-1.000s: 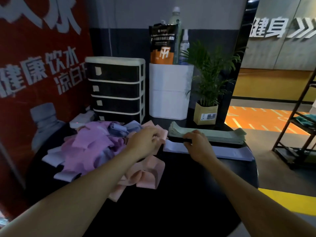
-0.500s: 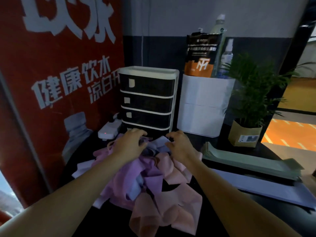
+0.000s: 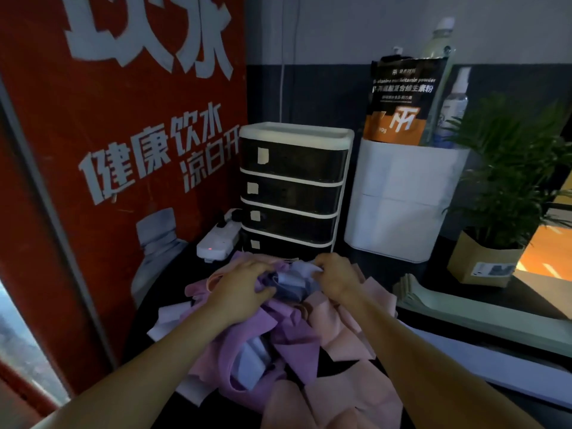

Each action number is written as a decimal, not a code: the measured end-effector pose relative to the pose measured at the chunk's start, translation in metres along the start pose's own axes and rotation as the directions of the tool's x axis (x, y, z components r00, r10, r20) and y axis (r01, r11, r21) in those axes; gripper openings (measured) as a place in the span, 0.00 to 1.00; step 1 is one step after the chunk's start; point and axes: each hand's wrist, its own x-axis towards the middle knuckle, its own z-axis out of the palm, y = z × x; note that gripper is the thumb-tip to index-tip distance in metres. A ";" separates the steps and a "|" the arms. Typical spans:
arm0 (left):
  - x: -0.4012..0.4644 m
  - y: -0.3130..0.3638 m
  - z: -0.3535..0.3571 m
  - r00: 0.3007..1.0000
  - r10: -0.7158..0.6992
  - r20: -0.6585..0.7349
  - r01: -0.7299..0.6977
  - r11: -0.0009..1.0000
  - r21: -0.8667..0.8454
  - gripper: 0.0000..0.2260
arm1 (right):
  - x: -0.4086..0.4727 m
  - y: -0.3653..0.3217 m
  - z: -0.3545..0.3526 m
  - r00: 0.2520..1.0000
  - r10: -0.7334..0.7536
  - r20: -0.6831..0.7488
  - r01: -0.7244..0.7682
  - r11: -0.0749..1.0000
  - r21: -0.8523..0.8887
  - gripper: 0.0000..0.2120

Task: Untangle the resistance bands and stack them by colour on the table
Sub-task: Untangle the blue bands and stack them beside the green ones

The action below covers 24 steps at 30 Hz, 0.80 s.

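Left hand [image 3: 244,287], right hand [image 3: 335,278] extended forward, fingers curled.

- The tangled heap of bands [image 3: 288,342] is set on the bench [image 3: 526,298], before the drawer unit [image 3: 292,193].
- The power strip [image 3: 216,243] is placed left of the drawer unit; the bin [image 3: 402,199] stands to its right.
- The potted plant [image 3: 495,243] is found right of the bin.
- Flat band stacks [image 3: 464,308] are laid right of the heap.
- Both hands, left [image 3: 241,292] and right [image 3: 337,277], are placed on the heap's far part.
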 end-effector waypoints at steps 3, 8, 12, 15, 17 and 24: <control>-0.005 0.006 -0.009 1.000 -0.012 0.006 0.012 0.998 -0.067 0.22 | -0.007 -0.019 -0.016 0.993 -0.104 -0.058 0.109 0.990 0.086 0.04; -0.012 0.017 -0.028 0.993 -0.056 -0.101 0.036 0.981 -0.192 0.27 | -0.028 -0.061 -0.056 0.951 -0.270 -0.148 0.295 0.938 0.182 0.04; -0.017 0.033 -0.050 0.973 -0.007 -0.232 -0.063 0.955 -0.291 0.19 | -0.044 -0.086 -0.082 0.914 -0.338 -0.225 0.381 0.905 0.188 0.07; -0.024 0.051 -0.068 0.933 0.044 -0.358 -0.179 0.918 -0.355 0.06 | -0.061 -0.100 -0.101 0.886 -0.370 -0.279 0.433 0.875 0.217 0.07; -0.028 0.061 -0.077 0.915 0.075 -0.396 -0.247 0.880 -0.405 0.09 | -0.072 -0.105 -0.113 0.882 -0.356 -0.310 0.437 0.863 0.254 0.07; -0.044 0.081 -0.095 0.913 0.077 -0.400 -0.294 0.804 -0.517 0.04 | -0.096 -0.092 -0.143 0.869 -0.183 -0.459 0.395 0.816 0.423 0.05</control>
